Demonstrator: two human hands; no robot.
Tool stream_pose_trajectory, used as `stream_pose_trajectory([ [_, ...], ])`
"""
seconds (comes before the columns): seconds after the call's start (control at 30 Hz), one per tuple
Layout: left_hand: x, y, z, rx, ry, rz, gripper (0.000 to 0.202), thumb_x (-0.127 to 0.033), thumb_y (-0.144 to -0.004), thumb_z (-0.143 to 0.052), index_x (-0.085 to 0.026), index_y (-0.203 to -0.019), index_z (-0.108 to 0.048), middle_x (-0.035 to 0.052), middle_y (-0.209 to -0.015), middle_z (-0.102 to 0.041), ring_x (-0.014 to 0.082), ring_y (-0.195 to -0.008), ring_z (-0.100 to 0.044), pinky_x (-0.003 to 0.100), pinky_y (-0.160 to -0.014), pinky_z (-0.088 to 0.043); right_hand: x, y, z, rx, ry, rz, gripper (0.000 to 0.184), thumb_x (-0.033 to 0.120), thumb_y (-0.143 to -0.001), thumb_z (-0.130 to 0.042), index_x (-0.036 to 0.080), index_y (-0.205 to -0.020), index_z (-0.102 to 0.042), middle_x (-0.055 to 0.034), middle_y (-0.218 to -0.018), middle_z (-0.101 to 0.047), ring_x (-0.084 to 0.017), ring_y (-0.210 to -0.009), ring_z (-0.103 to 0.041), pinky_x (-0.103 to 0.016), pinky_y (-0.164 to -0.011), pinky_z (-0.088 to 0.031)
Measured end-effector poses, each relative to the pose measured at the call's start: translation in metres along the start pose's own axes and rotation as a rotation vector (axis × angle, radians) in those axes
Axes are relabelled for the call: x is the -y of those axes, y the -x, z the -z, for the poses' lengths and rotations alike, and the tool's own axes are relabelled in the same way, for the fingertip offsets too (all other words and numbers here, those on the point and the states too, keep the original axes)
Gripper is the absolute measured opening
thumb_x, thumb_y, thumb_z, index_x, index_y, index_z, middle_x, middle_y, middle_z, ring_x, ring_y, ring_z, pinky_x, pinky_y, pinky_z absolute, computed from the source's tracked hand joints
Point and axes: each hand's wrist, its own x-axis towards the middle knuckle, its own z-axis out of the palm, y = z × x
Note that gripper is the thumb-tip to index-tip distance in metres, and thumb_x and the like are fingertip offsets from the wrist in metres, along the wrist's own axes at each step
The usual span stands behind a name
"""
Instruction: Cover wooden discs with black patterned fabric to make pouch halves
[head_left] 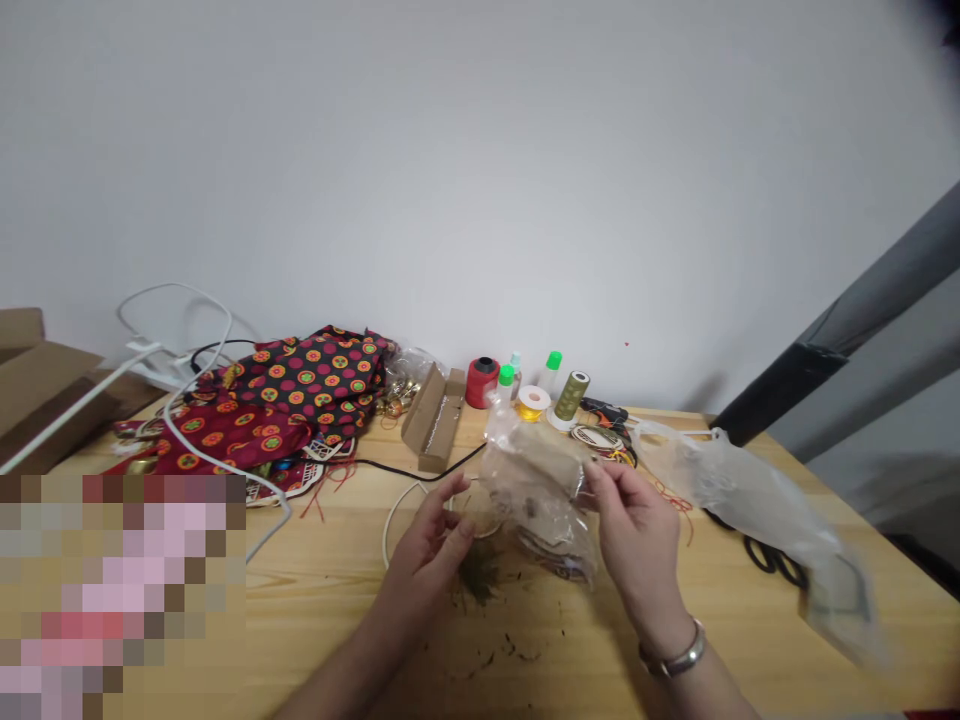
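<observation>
I see the right hand (637,530) pinching a clear plastic bag (536,515) between its fingers (628,482). The left hand (429,545) has its fingers parted, a dark tuft (480,578) near them

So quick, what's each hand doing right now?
Left hand: open, loosely curled, holding nothing I can see.
Right hand: closed, pinching a clear plastic bag.

Soft light is washing the pale wall (480,200), brightest at its middle and fading toward a blackened upper-right corner, while the near wooden tabletop (547,690) is lying in shadow. Glints are dotting the clear plastic bag (544,515), blur is smearing the lower end of the translucent white bag (757,495), and pixel blocks (120,600) are covering the lower left.
</observation>
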Motion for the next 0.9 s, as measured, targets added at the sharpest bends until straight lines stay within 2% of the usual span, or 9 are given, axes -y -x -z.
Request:
stream_pose_trajectory([
  [0.1,0.000,0.002,-0.003,-0.041,-0.011,0.071,0.067,-0.051,-0.067,-0.070,-0.018,-0.123,-0.051,0.0012,-0.083,-0.057,0.0145,-0.070,-0.054,0.026,-0.062,-0.044,-0.005,-0.009,0.005,-0.049,-0.184,-0.170,0.034,0.049,-0.076,-0.065,0.016,-0.067,-0.061,0.0015,-0.056,-0.058,-0.013,-0.052,-0.052,-0.024,-0.053,-0.043],
  [0.17,0.003,0.003,-0.008,-0.001,0.070,0.124,0.073,-0.052,-0.061,-0.075,-0.018,-0.121,-0.052,0.0092,-0.107,-0.059,0.0198,-0.085,-0.058,0.030,-0.070,-0.047,-0.007,-0.009,0.004,-0.052,-0.328,-0.241,0.037,0.051,-0.073,-0.068,0.016,-0.065,-0.058,0.0045,-0.052,-0.052,-0.009,-0.047,-0.044,-0.021,-0.049,-0.039],
  [0.23,0.007,0.005,-0.015,0.036,0.194,0.174,0.080,-0.053,-0.057,-0.078,-0.020,-0.124,-0.050,0.0151,-0.130,-0.050,0.0265,-0.103,-0.057,0.036,-0.080,-0.048,-0.008,-0.006,0.001,-0.046,-0.462,-0.296,0.038,0.051,-0.071,-0.071,0.016,-0.064,-0.057,0.0061,-0.051,-0.050,-0.007,-0.046,-0.039,-0.020,-0.047,-0.035],
  [0.3,0.009,0.007,-0.022,0.033,0.305,0.229,0.084,-0.053,-0.055,-0.080,-0.022,-0.126,-0.048,0.0160,-0.140,-0.043,0.0308,-0.113,-0.054,0.038,-0.086,-0.047,-0.006,-0.002,-0.004,-0.019,-0.577,-0.352,0.036,0.049,-0.069,-0.073,0.016,-0.067,-0.060,0.0053,-0.054,-0.053,-0.008,-0.048,-0.042,-0.020,-0.048,-0.035],
  [0.4,0.005,0.011,-0.031,0.055,0.391,0.317,0.072,-0.051,-0.062,-0.077,-0.023,-0.122,-0.051,0.0134,-0.137,-0.049,0.0315,-0.118,-0.051,0.037,-0.085,-0.047,0.001,0.004,-0.012,0.055,-0.703,-0.426,0.033,0.048,-0.069,-0.072,0.017,-0.075,-0.063,0.0018,-0.063,-0.062,-0.012,-0.055,-0.051,-0.023,-0.051,-0.040],
  [0.5,-0.004,0.014,-0.037,0.133,0.473,0.378,0.058,-0.053,-0.069,-0.070,-0.022,-0.116,-0.053,0.0115,-0.123,-0.060,0.0283,-0.106,-0.059,0.034,-0.075,-0.050,0.012,0.009,-0.017,0.102,-0.782,-0.450,0.028,0.046,-0.071,-0.071,0.020,-0.079,-0.065,-0.0004,-0.072,-0.068,-0.015,-0.060,-0.056,-0.026,-0.055,-0.044],
  [0.63,-0.013,0.013,-0.042,0.038,0.559,0.319,0.063,-0.044,-0.067,-0.075,-0.026,-0.120,-0.045,0.0095,-0.120,-0.060,0.0255,-0.095,-0.064,0.032,-0.063,-0.052,0.025,0.015,-0.021,0.137,-0.847,-0.455,0.015,0.035,-0.069,-0.072,0.023,-0.076,-0.067,-0.0025,-0.081,-0.071,-0.018,-0.069,-0.060,-0.029,-0.064,-0.048],
  [0.8,-0.011,0.006,-0.040,-0.088,0.577,0.159,0.068,-0.024,-0.057,-0.083,-0.020,-0.115,-0.049,0.0081,-0.108,-0.067,0.0261,-0.098,-0.065,0.036,-0.082,-0.052,0.020,0.019,-0.022,0.176,-0.891,-0.457,0.014,0.031,-0.070,-0.072,0.024,-0.082,-0.070,-0.0046,-0.090,-0.072,-0.021,-0.083,-0.063,-0.031,-0.071,-0.051],
  [0.9,-0.009,0.002,-0.032,-0.195,0.560,0.032,0.080,-0.016,-0.052,-0.084,-0.023,-0.122,-0.046,0.0057,-0.111,-0.067,0.0242,-0.104,-0.063,0.036,-0.092,-0.049,0.009,0.020,-0.020,0.193,-0.922,-0.463,0.018,0.031,-0.072,-0.073,0.025,-0.089,-0.071,-0.0029,-0.096,-0.072,-0.019,-0.089,-0.063,-0.029,-0.079,-0.050],
])
